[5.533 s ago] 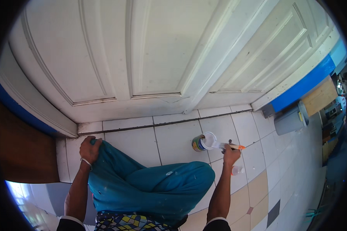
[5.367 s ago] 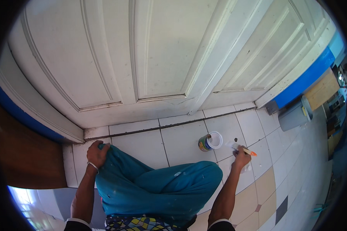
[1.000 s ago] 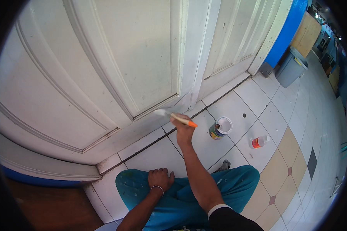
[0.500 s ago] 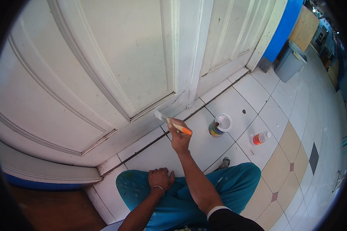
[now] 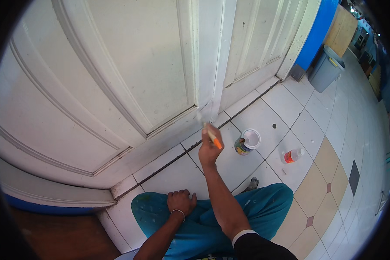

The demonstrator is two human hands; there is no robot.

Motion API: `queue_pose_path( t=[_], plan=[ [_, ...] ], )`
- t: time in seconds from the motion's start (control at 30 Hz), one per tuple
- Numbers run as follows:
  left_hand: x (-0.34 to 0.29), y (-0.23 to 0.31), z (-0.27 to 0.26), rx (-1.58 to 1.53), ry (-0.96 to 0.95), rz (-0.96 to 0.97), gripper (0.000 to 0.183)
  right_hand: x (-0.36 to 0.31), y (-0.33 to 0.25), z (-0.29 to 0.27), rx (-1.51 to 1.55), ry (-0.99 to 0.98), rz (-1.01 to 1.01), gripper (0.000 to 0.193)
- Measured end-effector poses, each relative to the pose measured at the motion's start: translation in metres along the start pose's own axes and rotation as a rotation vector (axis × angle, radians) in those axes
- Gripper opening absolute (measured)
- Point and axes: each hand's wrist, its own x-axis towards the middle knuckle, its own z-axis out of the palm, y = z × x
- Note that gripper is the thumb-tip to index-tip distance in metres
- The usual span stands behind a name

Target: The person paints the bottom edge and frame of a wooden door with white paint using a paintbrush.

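Observation:
My right hand (image 5: 211, 147) grips a paintbrush (image 5: 213, 139) by its pale handle, which ends in an orange tip. White bristles meet the bottom rail of a white panelled door (image 5: 143, 65), close to its lower right corner; whether they press on it is hard to tell. My left hand (image 5: 181, 202) lies on my blue-trousered leg (image 5: 151, 210), fingers loosely spread and holding nothing, a bracelet at the wrist. Right of the brush stands an open paint can (image 5: 243, 146) with whitish paint inside. Beyond it is a clear bottle (image 5: 293, 155) with a red-orange label and white cap.
White floor tiles (image 5: 173, 173) run along the door, with a dark groove near its foot. Beige patterned tiles (image 5: 318, 190) lie to the right. A grey bin (image 5: 326, 71) stands by a blue post (image 5: 318, 37) at the far right. Brown flooring (image 5: 65, 234) shows at lower left.
My right hand has moved the paintbrush to the right along the door's bottom rail, toward its corner. The brush is more upright now. My left hand has stayed on my leg.

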Motion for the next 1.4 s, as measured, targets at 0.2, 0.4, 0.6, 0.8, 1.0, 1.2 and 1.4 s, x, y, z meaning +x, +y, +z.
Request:
queue_pose_path(
  t=[0.2,0.4,0.6,0.8,1.0,1.2,1.4],
  plan=[
    [-0.001,0.000,-0.001,-0.008,0.008,0.018,0.041,0.011,0.007,0.003,-0.175,-0.061,-0.166,0.022],
    [0.001,-0.001,0.003,-0.008,0.015,0.021,0.042,0.016,0.014,-0.004,-0.077,0.053,-0.069,0.021],
    [-0.001,0.000,0.001,-0.004,-0.001,0.013,0.042,0.010,0.012,0.000,-0.221,-0.071,-0.191,0.022],
    [0.001,0.000,0.000,-0.004,-0.008,0.011,0.042,0.024,-0.007,0.005,-0.124,0.074,-0.091,0.016],
    [-0.002,0.000,0.000,-0.002,0.000,0.017,0.041,0.021,0.008,0.000,-0.251,-0.081,-0.160,0.021],
    [0.000,-0.004,0.003,0.003,-0.003,0.002,0.041,0.023,0.006,0.008,-0.065,0.133,-0.039,0.023],
    [0.000,0.001,0.000,0.025,-0.016,0.012,0.042,-0.029,0.032,-0.006,-0.138,-0.148,-0.094,0.026]
  ],
)
